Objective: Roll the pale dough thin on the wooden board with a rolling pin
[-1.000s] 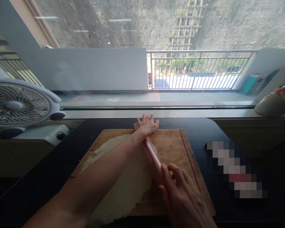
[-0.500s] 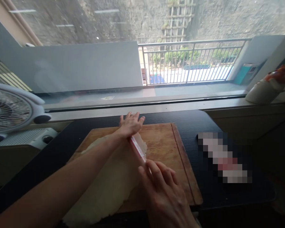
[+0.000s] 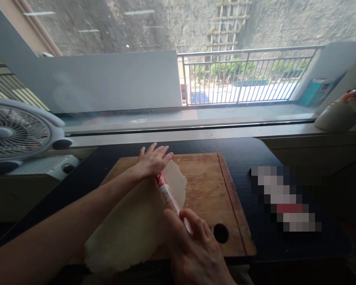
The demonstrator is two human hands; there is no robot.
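Note:
A slim red-and-white printed tube [image 3: 167,194] lies slantwise across a wide, thin sheet of pale dough [image 3: 127,221]. My left hand [image 3: 153,159] rests its palm over the tube's far end, fingers stretched out and spread. At the near end my right hand [image 3: 192,245] has its thumb on one side of the tube and bent fingers on the other. The dough has ragged edges, and its near end hangs past the wooden cutting board [image 3: 206,178] beneath it. My left forearm hides part of the sheet.
The board lies on a black table [image 3: 246,158], with a pixelated object [image 3: 284,198] at the right. A white fan [image 3: 20,130] stands at the left. Beyond the table are a window sill [image 3: 195,133] and a pale vase [image 3: 338,114].
Both hands and the tube have shifted left across the dough. More of the tube's red print shows, and the board's round hole is uncovered. The view has turned slightly left.

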